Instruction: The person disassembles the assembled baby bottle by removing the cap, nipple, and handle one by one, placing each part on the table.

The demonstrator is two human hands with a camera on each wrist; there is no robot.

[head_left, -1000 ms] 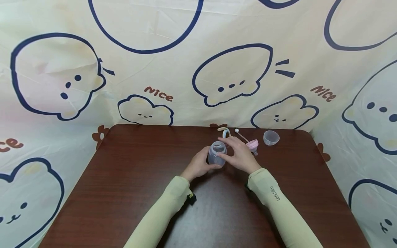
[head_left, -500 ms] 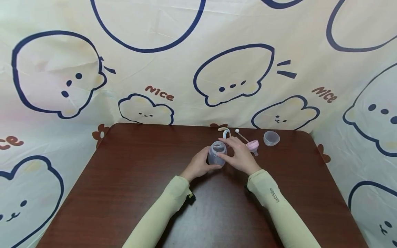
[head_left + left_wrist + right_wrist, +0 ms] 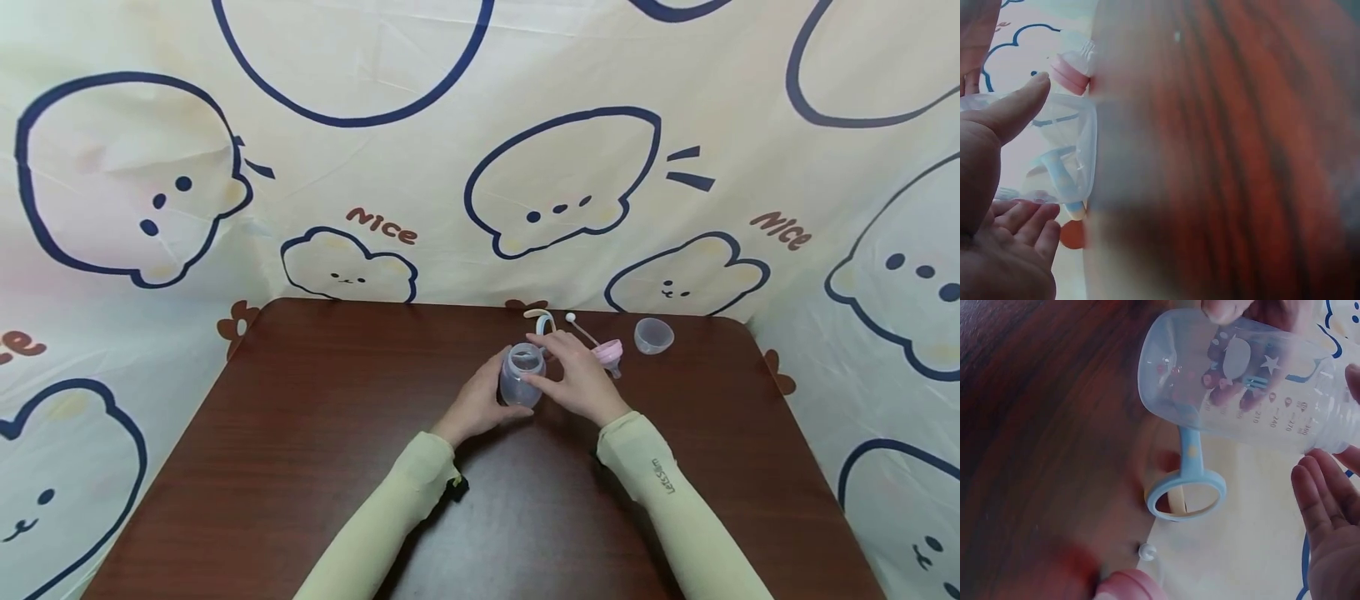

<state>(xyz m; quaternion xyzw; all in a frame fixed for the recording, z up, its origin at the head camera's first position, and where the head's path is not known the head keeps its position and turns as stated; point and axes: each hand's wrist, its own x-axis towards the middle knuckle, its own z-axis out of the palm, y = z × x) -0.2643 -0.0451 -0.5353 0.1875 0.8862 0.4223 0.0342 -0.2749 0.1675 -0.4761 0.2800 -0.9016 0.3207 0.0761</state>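
Note:
A clear baby bottle (image 3: 519, 388) with an open neck stands between my two hands, near the back of the table. Printed marks and a volume scale show on its side in the right wrist view. My left hand (image 3: 480, 400) grips the body, thumb on the near side and fingers on the far side. With thumb and fingers on either side, my right hand (image 3: 583, 382) holds the bottle at its neck. Behind lies a handle (image 3: 1191, 487) with a light-blue ring, partly hidden in the head view. Beside the right hand is a pink collar (image 3: 609, 353) with a clear nipple.
A thin straw with a white ball end (image 3: 572, 317) extends from the pink collar. To its right sits a clear dome cap (image 3: 654, 335). The brown wooden table (image 3: 337, 375) meets a patterned cloth backdrop (image 3: 442, 183) at its back edge and sides.
Both hands and the bottle stay nearly in place. The left thumb sits slightly lower on the bottle, and the head view has shifted a little.

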